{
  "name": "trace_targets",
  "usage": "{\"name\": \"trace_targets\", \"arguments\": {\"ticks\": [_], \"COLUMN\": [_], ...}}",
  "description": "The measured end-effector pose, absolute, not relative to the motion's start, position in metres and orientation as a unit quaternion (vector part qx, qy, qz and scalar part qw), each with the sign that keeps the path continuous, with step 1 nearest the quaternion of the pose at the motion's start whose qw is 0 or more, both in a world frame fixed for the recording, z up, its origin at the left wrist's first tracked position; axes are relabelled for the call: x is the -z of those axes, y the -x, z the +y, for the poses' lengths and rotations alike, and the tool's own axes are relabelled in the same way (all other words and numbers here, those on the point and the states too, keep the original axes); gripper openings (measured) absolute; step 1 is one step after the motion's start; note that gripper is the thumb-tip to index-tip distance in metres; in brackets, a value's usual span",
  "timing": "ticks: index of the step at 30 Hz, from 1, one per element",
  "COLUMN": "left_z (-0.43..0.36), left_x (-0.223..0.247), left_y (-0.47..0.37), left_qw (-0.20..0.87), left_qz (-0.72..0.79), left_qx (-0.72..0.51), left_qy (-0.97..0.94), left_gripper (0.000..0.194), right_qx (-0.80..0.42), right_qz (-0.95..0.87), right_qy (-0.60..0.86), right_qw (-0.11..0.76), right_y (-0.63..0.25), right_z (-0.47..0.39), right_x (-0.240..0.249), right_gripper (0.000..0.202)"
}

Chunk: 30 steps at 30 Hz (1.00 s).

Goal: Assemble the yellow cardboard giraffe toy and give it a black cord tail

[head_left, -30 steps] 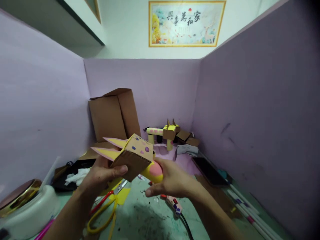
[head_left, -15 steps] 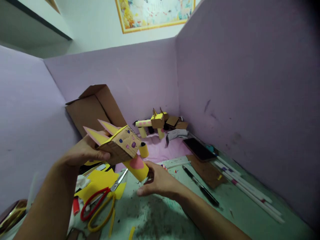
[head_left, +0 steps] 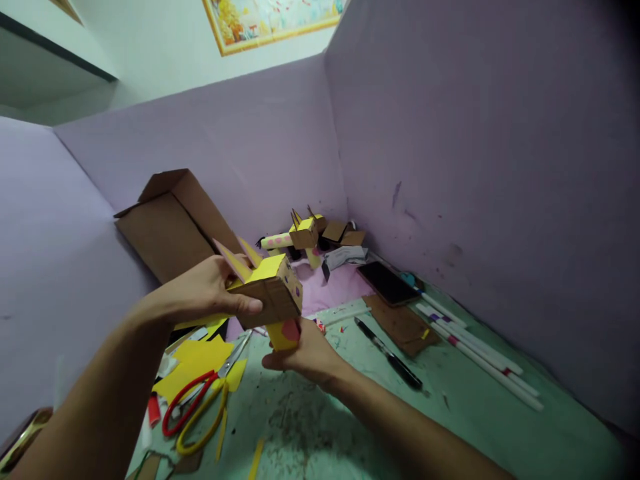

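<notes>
A cardboard animal figure (head_left: 273, 297) has a box head with a yellow top, two pointed pink-and-yellow ears and a drawn face turned to the right. My left hand (head_left: 213, 290) grips the head from its left side, thumb along the near cardboard face. Under the head, my right hand (head_left: 305, 353) is wrapped round a yellow tube leg (head_left: 283, 335) with a pink patch. Some of its fingers are hidden behind the leg. The rest of the figure's body is mostly hidden behind the head and my left hand.
Scissors (head_left: 200, 400) with red and yellow handles lie by yellow paper (head_left: 193, 363) at the left. A second cardboard animal (head_left: 303, 233) stands at the back near an open box (head_left: 170, 233). Rightward are a phone (head_left: 387, 283), a pen (head_left: 390, 353), brown card (head_left: 400, 325) and white sticks (head_left: 485, 363).
The figure has been turned, so its face points right and the head's side faces the camera. My right hand has closed round the leg. The camera view has shifted slightly.
</notes>
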State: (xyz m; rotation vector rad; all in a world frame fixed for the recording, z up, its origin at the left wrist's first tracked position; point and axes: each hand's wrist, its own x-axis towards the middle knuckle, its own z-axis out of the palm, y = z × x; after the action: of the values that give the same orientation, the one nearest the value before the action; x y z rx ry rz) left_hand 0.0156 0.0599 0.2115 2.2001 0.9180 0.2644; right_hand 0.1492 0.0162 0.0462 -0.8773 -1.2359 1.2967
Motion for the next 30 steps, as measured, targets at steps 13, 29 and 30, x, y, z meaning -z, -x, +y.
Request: {"name": "trace_targets", "arguments": {"ticks": [13,29,30], "left_z": [0.011,0.014,0.015], "left_x": [-0.183,-0.085,-0.083], "left_y": [0.059,0.1,0.1], "left_qw": [0.132,0.558,0.56], "left_qz": [0.413,0.329,0.329], "left_qx": [-0.678,-0.642,-0.645], "left_qy": [-0.594,-0.409,-0.404], "left_gripper": [0.045,0.051,0.05], "right_qx": [-0.537,-0.536,-0.524], "right_qz": [-0.496,-0.588,-0.602], "right_qy": [0.392,0.429,0.438], "right_qw": [0.558,0.428,0.413], "right_y": [-0.167,-0.136,-0.136], "right_z": [0.032,0.001,0.002], "right_x": [-0.038,-0.026,-0.025], "right_gripper": [0.023,0.038,0.042]}}
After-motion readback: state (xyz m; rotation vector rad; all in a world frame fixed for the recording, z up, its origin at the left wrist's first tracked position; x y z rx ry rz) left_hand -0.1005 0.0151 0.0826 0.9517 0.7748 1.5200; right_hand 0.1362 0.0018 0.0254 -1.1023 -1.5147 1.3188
